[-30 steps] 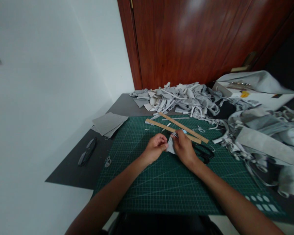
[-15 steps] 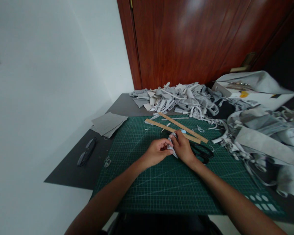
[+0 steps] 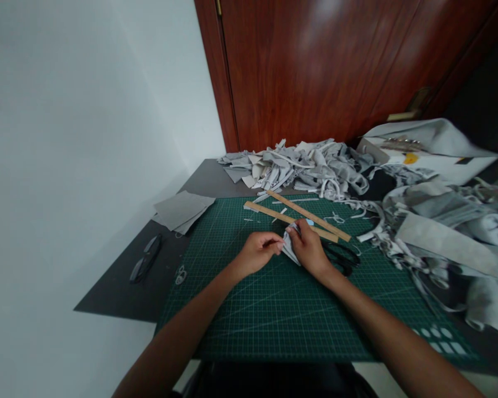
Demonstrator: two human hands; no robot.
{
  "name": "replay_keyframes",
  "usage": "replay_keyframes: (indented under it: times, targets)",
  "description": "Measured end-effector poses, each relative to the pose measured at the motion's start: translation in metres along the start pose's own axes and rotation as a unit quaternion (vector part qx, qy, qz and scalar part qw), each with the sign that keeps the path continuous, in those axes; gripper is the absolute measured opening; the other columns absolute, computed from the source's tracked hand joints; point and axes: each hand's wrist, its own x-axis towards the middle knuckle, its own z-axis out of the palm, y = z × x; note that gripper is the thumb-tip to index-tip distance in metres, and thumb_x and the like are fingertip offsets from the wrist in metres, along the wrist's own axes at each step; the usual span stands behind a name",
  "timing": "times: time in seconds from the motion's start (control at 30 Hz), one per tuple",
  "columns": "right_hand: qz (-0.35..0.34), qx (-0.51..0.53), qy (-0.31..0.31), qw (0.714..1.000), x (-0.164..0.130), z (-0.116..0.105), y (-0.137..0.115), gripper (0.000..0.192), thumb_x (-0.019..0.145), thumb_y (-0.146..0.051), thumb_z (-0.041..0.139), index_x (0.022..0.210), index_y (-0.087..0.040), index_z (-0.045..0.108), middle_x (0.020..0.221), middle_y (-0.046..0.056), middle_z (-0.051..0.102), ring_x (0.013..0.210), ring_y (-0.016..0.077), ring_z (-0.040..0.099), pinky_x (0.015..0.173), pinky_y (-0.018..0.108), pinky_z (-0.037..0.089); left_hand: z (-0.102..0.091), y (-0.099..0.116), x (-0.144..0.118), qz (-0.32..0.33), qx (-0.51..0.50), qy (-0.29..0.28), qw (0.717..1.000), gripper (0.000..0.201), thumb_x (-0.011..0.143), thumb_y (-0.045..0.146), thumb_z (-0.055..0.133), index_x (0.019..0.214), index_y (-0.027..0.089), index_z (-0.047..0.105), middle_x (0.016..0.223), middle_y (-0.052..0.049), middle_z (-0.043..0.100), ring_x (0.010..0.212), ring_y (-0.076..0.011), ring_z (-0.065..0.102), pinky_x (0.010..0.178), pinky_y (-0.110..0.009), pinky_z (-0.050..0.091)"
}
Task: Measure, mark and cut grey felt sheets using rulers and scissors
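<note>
Dark table, reddish door behind. Between near and far table edges: grey cloth, pinched by right hand; left hand adjoining, grip indeterminable. Could slip through loosened pinch or snag on scissors alongside.

A dark grey, flat tabletop is largely covered by a green rectangular cutting mat printed with a pale grid. Its far part is heaped with grey and white fabric scraps; its right side is strewn with a loose pile of pale grey cloth pieces, partly over the mat. On the left, folded dark-framed eyeglasses are laid below flat grey sheets, loosely stacked.
</note>
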Motion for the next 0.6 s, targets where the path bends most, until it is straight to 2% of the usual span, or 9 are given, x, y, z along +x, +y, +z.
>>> replay_keyframes:
  times: [0.3,0.43,0.6]
  targets:
    - [-0.01,-0.012,0.007,1.0,0.0,-0.002,-0.003,0.013,0.099,-0.034,0.049,0.089,-0.027,0.043,0.072,-0.001,0.056,0.063,0.0212,0.057,0.061,0.032,0.043,0.011,-0.005,0.0,-0.009,-0.068,-0.002,0.998,0.043,0.078,0.056,0.081,0.084,0.016,0.065,0.077,0.0,0.063,0.067,-0.013,0.062,0.069,-0.028,0.054]
    - [-0.027,-0.015,-0.007,1.0,-0.003,-0.001,-0.004,0.011,0.098,-0.032,0.048,0.09,-0.027,0.042,0.073,0.0,0.057,0.064,0.0213,0.059,0.06,0.032,0.041,0.016,-0.004,-0.001,-0.005,-0.093,-0.02,0.995,0.045,0.076,0.056,0.083,0.084,0.016,0.064,0.078,0.0,0.061,0.068,-0.0126,0.06,0.069,-0.029,0.055]
    - [-0.04,-0.001,-0.031,0.999,-0.008,-0.002,-0.008,0.009,0.1,-0.032,0.045,0.094,-0.026,0.042,0.077,0.001,0.061,0.066,0.0202,0.06,0.06,0.031,0.042,0.023,-0.003,-0.003,0.014,-0.119,-0.022,0.993,0.044,0.079,0.052,0.083,0.097,0.017,0.063,0.084,-0.002,0.066,0.074,-0.0139,0.063,0.075,-0.03,0.053]
